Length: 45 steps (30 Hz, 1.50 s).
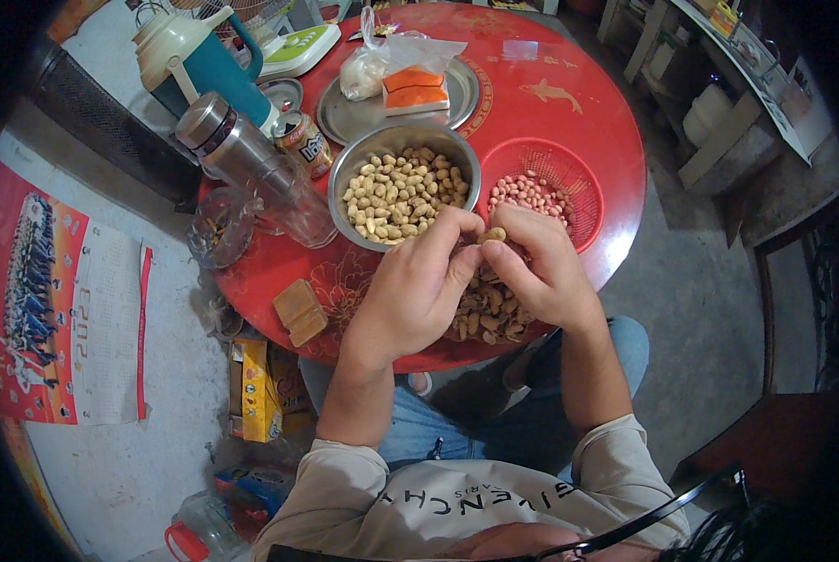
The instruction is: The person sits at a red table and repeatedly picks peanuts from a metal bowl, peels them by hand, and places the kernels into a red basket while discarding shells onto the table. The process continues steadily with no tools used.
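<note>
An unshelled peanut (491,235) is pinched between the thumb and forefinger of my right hand (547,270). My left hand (419,288) meets it from the other side, its thumb and forefinger at the nut's left end. Behind my left hand stands a stainless steel bowl (344,151) of unshelled peanuts (398,193). A red plastic mesh basket (588,175) behind my right hand contains pink shelled peanut kernels (525,190). Beneath both hands, a heap of broken peanut shells (489,312) lies on the table, partly covered by them.
The round red table (602,91) also bears a glass bottle (272,175), a drink can (303,144), a glass ashtray (222,228), a teal thermos jug (208,70) and a brown block (300,312). Tissues (416,91) and a plastic bag (363,74) rest on a metal tray (465,91).
</note>
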Each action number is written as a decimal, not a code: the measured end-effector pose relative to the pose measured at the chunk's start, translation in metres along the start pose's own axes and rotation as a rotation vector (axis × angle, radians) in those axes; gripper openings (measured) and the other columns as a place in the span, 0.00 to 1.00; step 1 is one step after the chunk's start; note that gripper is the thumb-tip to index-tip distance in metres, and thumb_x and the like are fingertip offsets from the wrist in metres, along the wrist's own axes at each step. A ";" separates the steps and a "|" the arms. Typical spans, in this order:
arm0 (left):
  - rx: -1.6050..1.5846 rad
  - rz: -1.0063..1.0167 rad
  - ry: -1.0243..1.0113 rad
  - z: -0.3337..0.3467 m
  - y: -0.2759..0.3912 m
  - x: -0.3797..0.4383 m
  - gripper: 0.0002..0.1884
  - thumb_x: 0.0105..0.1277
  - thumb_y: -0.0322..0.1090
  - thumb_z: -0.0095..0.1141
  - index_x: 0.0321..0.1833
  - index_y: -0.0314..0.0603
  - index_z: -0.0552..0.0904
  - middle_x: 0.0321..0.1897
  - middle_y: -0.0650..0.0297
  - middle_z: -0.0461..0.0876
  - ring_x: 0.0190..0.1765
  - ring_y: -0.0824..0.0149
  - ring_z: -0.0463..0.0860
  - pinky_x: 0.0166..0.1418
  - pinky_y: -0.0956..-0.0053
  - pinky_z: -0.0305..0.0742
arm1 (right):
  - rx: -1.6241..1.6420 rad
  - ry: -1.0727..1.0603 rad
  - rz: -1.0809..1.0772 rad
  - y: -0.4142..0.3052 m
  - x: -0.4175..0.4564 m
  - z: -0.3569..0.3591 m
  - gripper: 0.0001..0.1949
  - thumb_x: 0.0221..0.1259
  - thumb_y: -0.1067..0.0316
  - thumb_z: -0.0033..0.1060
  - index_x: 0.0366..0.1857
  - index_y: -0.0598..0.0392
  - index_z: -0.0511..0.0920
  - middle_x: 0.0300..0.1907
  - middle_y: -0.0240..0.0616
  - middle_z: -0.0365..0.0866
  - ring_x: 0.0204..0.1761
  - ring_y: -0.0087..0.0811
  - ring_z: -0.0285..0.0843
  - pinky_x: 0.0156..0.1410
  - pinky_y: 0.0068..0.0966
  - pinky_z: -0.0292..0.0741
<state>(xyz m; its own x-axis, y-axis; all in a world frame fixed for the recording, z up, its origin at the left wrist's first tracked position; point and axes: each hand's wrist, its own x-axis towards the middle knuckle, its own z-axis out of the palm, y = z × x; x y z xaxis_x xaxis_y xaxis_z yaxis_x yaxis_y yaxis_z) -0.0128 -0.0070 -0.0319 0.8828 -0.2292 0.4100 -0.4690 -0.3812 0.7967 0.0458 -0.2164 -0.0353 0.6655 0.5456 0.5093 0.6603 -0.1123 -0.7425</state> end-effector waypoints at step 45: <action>-0.052 -0.120 0.118 0.011 0.007 -0.001 0.13 0.97 0.37 0.53 0.56 0.31 0.80 0.43 0.40 0.87 0.48 0.34 0.89 0.52 0.49 0.82 | -0.176 0.017 0.000 0.003 0.002 0.010 0.07 0.75 0.67 0.69 0.42 0.59 0.81 0.35 0.52 0.82 0.42 0.58 0.85 0.49 0.52 0.80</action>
<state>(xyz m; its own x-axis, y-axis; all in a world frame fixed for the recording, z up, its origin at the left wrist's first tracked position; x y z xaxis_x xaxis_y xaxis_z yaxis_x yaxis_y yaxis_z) -0.0171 -0.0189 -0.0314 0.9309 -0.0773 0.3571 -0.3606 -0.3516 0.8639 0.0454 -0.2076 -0.0409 0.6700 0.5319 0.5179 0.7102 -0.2563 -0.6557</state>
